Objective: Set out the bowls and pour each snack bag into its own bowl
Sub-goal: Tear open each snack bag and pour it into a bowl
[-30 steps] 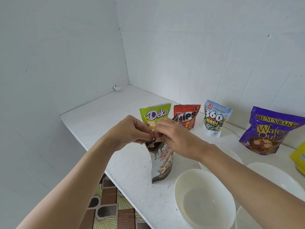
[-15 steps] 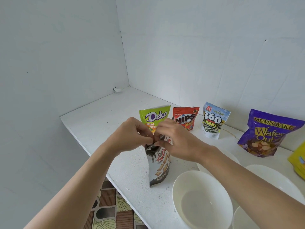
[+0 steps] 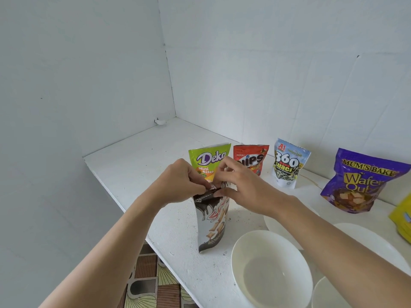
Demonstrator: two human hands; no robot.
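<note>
A dark brown and white snack bag (image 3: 212, 223) stands upright near the front edge of the white counter (image 3: 133, 165). My left hand (image 3: 178, 185) pinches the bag's top strip on the left, and my right hand (image 3: 242, 190) pinches it on the right. The top looks partly torn between my fingers. An empty white bowl (image 3: 270, 270) sits just right of the bag. More white bowls lie behind my right forearm (image 3: 287, 225), at the right (image 3: 375, 245) and at the bottom edge (image 3: 329, 294).
Along the back wall stand a green Deka bag (image 3: 206, 158), a red Nips bag (image 3: 251, 157), a white 360 Kuaci bag (image 3: 288, 165), a purple Mum's Bake wafer bag (image 3: 360, 181) and a yellow bag (image 3: 402, 218) at the right edge. Patterned floor (image 3: 146, 283) shows below the counter edge.
My hands have pulled slightly apart at the bag's top, my right hand lifting a strip of it. The bag stays upright in the same spot.
</note>
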